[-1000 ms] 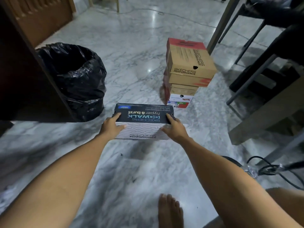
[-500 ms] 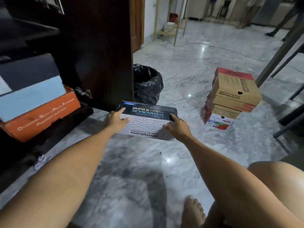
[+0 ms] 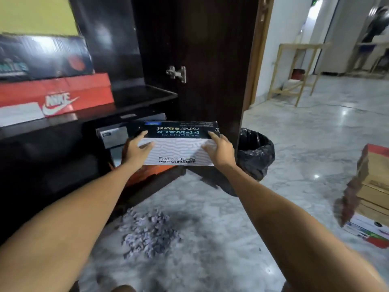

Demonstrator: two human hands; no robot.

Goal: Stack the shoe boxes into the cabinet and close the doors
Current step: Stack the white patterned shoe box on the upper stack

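Before the dark cabinet (image 3: pixel 195 49), both hands (image 3: pixel 134 149) grip a wavy-patterned (cardboard) Skechers box (image 3: pixel 179 151).

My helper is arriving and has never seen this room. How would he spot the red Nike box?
Find the dark cabinet with its door open. On its upper shelf a stack of boxes sits at the left. The red Nike box lies under a dark box, the only one with a white swoosh.

held box (image 3: pixel 179 151): skechers performance, hyper burst | red box (image 3: pixel 63 95): nike
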